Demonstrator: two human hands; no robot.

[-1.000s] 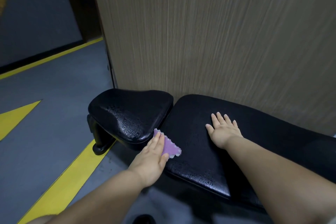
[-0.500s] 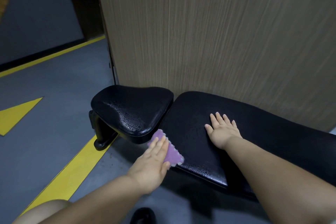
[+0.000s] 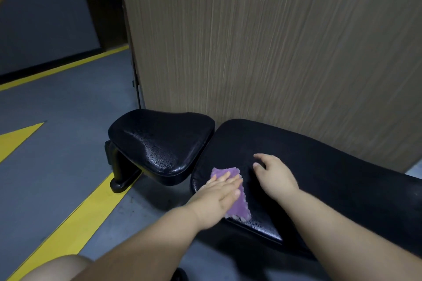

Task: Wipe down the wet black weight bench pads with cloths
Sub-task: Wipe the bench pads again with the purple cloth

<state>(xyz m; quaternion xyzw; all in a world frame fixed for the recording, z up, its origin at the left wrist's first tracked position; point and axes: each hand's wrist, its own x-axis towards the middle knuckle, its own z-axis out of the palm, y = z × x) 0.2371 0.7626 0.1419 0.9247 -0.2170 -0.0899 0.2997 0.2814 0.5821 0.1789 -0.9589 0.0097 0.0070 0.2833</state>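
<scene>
Nearest the camera, the front lip of the long pad [image 3: 331,178] carried beads of water [image 3: 262,226] just below the purple cloth [image 3: 225,171]. That lip looked like the strip to catch first. The left grip [image 3: 219,196], a bare hand, lay open and flat on the cloth, fingers straight, pressing it onto the end of this pad beside the gap. Flat pressure suited the job, though spreading the palm over more of the cloth would probably have kept its loose corner from folding under. Overlapping strokes running along the pad and over the rounded edge seemed wise, so water was not simply pushed toward the gap.

Just beyond, the right grip [image 3: 274,175] rested on the same surface with fingers loosely bent, holding nothing. It sat in the cloth's likely path and would have needed to shift away.

Farther left, the seat pad [image 3: 159,141] glistened with droplets and appeared not yet wiped. The cloth might have needed turning before reaching it. Behind both stood a wood-grain panel [image 3: 274,52].
</scene>
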